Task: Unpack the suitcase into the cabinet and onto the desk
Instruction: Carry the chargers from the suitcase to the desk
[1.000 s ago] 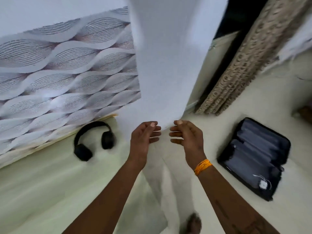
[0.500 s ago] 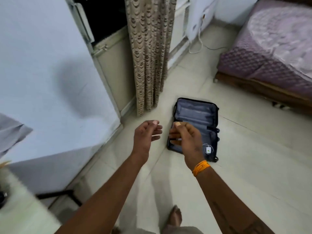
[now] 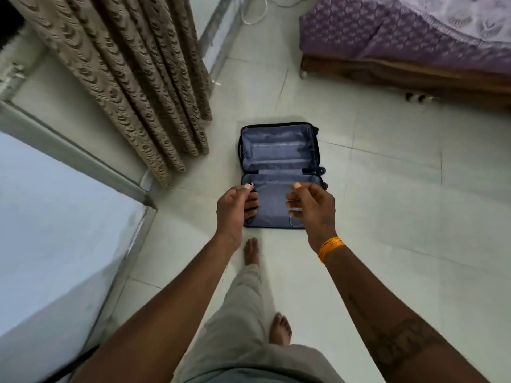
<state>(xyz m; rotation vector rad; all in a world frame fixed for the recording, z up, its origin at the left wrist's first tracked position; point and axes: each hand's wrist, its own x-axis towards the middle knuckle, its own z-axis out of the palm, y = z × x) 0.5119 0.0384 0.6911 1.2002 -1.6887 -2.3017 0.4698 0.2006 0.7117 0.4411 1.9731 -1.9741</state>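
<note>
Both hands empty — left hand and right hand loosely curled, no grip yet.
Crouch to the open suitcase on the floor — check both halves.

I count one suitcase lying open on the floor, with two lined halves. Nearer me than the suitcase are my two hands, left hand and right hand, and my two bare feet. One orange band circles my right wrist. One curtain hangs left of the suitcase; one bed stands beyond it to the right.
</note>
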